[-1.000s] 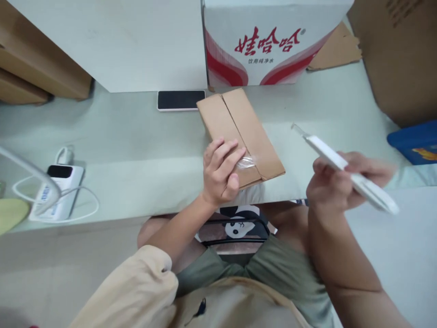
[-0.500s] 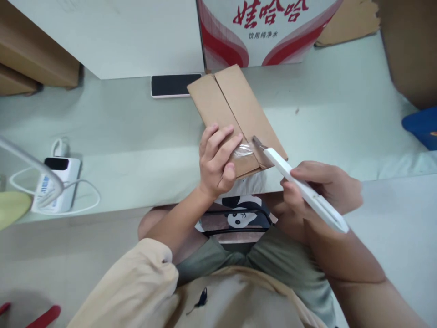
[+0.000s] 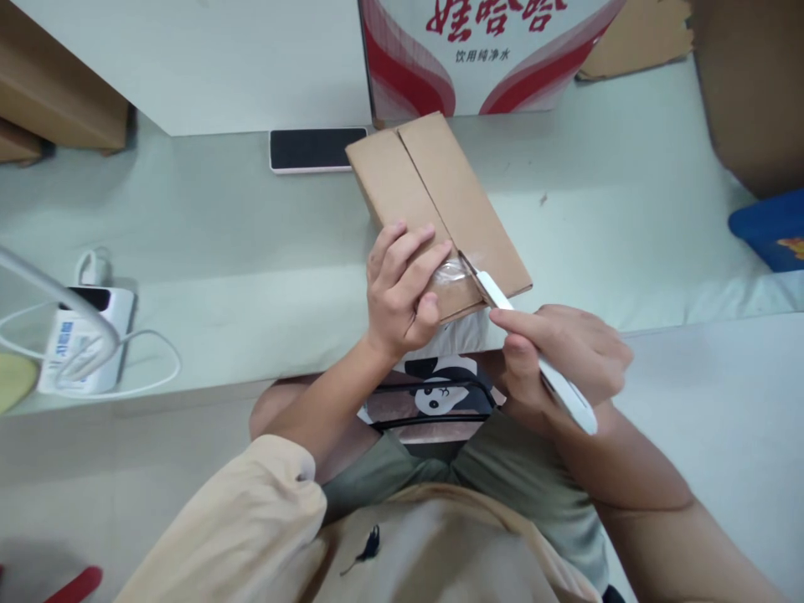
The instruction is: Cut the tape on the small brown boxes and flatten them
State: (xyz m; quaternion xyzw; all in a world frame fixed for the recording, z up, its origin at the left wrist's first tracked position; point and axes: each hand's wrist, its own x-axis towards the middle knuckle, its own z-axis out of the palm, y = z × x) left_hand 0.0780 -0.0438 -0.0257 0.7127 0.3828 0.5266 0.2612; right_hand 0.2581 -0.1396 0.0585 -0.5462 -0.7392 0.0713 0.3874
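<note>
A small brown cardboard box (image 3: 461,197) lies slantwise on the pale green tabletop, a dark seam running down its upper face. Clear tape (image 3: 450,270) crosses the seam near the close end. My left hand (image 3: 402,289) grips that end, fingers over the upper face and thumb by the near edge. In my right hand (image 3: 562,352) is a white utility knife (image 3: 496,291), index finger stretched along its body. The blade lies along the seam beside the tape, its tip touching the box; how deep it sits I cannot tell.
A phone-like dark slab (image 3: 317,151) lies behind the box's left corner. A red-and-white carton (image 3: 471,84) stands at the back. To the left are a white power strip (image 3: 94,343) with cables and a lamp arm (image 3: 56,293). A blue object (image 3: 770,233) sits far right.
My right hand has moved slightly left with the knife, and the blade now lies along the seam at the tape. My left hand stays on the box. The view has shifted a little.
</note>
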